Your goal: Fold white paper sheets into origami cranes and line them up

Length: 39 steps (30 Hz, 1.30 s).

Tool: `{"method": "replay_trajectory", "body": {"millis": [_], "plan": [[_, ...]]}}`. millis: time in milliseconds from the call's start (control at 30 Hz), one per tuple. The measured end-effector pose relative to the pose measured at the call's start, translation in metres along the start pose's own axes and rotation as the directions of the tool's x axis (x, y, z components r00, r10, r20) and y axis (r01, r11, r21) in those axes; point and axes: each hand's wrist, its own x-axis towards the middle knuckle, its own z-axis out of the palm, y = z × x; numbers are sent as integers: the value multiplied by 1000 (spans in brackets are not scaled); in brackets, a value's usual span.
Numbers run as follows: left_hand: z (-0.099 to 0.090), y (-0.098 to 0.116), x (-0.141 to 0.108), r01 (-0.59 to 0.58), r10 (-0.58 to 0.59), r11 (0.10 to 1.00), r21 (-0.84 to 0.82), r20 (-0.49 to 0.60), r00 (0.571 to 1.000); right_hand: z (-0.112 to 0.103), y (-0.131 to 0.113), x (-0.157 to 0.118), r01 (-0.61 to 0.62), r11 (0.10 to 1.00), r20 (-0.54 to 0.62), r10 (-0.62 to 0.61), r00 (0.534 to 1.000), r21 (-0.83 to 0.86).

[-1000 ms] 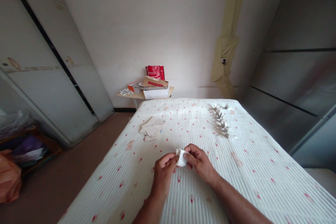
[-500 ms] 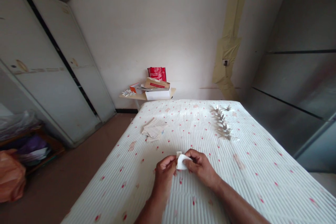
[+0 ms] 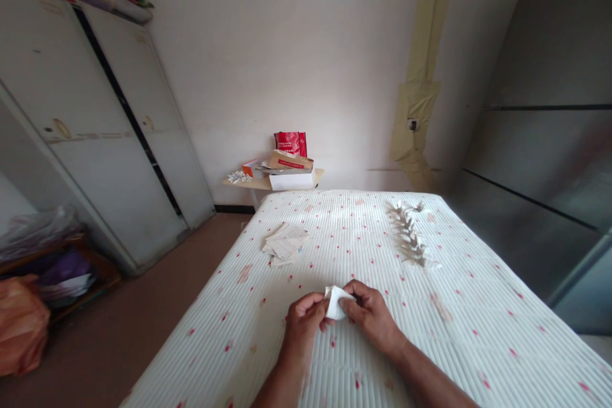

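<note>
A small folded piece of white paper [image 3: 336,303] is held between both hands, just above the bed. My left hand [image 3: 305,317] pinches its left side with thumb and fingers. On the right side, my right hand [image 3: 370,313] grips it, the thumb lying over the paper's face. Beyond my left hand lies a loose stack of paper sheets [image 3: 285,242]. Farther off on the right, several folded paper cranes [image 3: 410,236] stand close together in a row.
The bed [image 3: 344,248] has a white ribbed cover with red dots. Behind it, a small table [image 3: 261,183] bears a white box [image 3: 291,180], a red bag [image 3: 291,143] and small white pieces [image 3: 239,176]. Cabinets [image 3: 95,121] stand left; an orange bag [image 3: 21,325] lies low left.
The paper's curved flap now lies flatter and more upright between my fingers. Both hands keep their hold. The whole view has tilted up slightly, so things sit lower in it.
</note>
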Motion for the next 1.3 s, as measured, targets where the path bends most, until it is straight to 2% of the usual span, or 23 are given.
{"method": "replay_trajectory", "body": {"millis": [533,800,1300], "plan": [[-2,-1,2,8,-7,999,-41,43,999,1,9,-1,33,996,10,-32,999,-83],[-4,-6,4,8,-7,999,-31,49,999,1,9,-1,46,996,35,-44,998,-77],[-2,-2,3,10,-9,1000,-25,43,999,0,14,-1,47,994,38,-43,998,-101]]}}
